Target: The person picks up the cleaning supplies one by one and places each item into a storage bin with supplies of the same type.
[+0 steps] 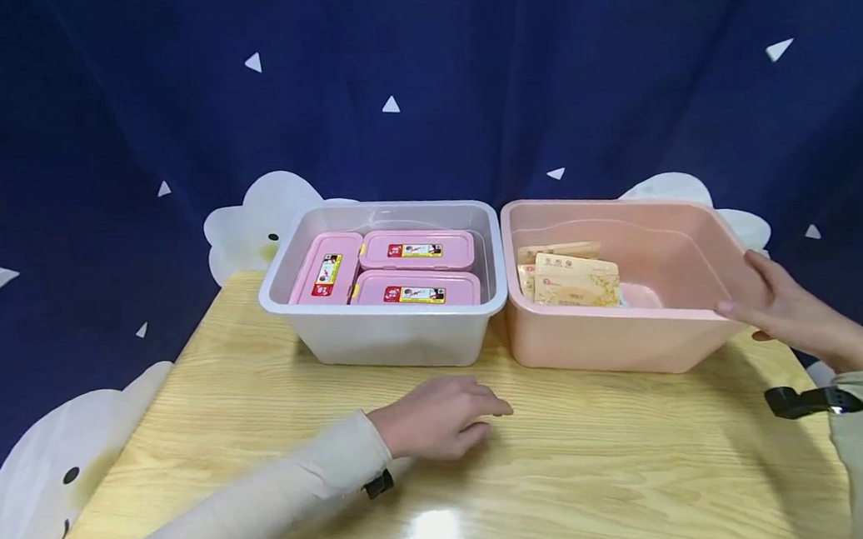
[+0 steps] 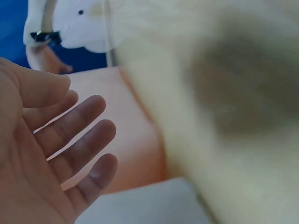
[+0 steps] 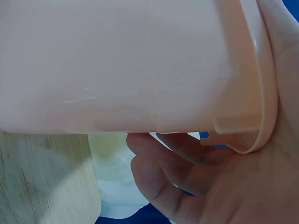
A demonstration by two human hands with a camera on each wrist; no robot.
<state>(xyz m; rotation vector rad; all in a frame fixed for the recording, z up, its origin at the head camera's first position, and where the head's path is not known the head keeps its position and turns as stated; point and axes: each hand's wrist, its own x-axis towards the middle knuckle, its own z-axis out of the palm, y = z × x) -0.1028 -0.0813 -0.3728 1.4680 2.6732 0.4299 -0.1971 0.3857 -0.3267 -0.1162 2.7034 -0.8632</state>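
My right hand (image 1: 783, 303) holds the right end of a pink plastic bin (image 1: 609, 336). Its thumb lies at the front corner of the rim. In the right wrist view, curled fingers (image 3: 163, 168) reach around the bin's outer wall (image 3: 117, 65). Inside the bin, at its left end, are several beige printed packets (image 1: 575, 280). Over the table in front of the bins is my left hand (image 1: 442, 419), apart from both. Loosely extended fingers (image 2: 77, 123) with nothing in them show in the left wrist view.
A light grey bin (image 1: 399, 338) stands close against the pink bin's left side. It contains three pink lidded boxes (image 1: 418, 249) with printed labels. Both bins rest on a wood-grain table (image 1: 602, 458). Behind hangs a dark blue curtain (image 1: 431, 153) with white shapes.
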